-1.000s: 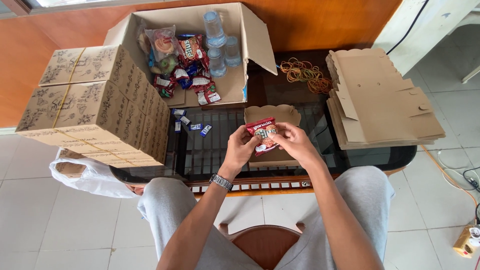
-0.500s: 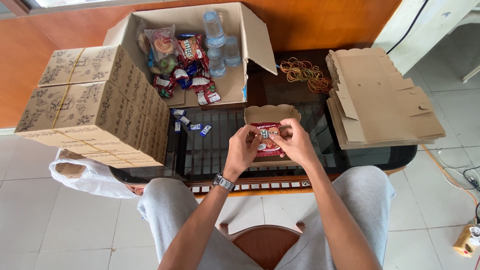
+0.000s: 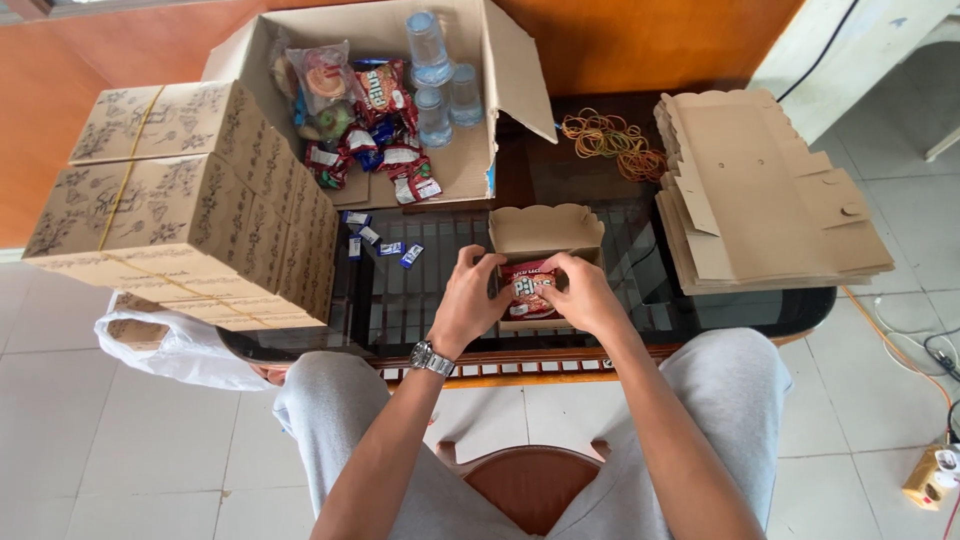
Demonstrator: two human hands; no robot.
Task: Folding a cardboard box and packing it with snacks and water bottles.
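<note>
A small open brown cardboard box (image 3: 545,228) sits on the dark glass table (image 3: 660,310) in front of me. Both hands press a red snack packet (image 3: 528,288) down into it. My left hand (image 3: 472,295), with a wristwatch, grips the packet's left side. On the packet's right side rests my right hand (image 3: 580,292), fingers curled over its edge. The box's scalloped back flap stands up behind the packet.
A large open carton (image 3: 470,160) at the back holds snack packets and water cups. Stacked closed printed boxes (image 3: 190,200) fill the left. Flat box blanks (image 3: 760,190) lie right, rubber bands (image 3: 610,140) beside them. Small blue sweets (image 3: 380,245) lie loose. A white plastic bag (image 3: 165,345) hangs left.
Both hands have lowered the red snack packet from above the small box down into it.
</note>
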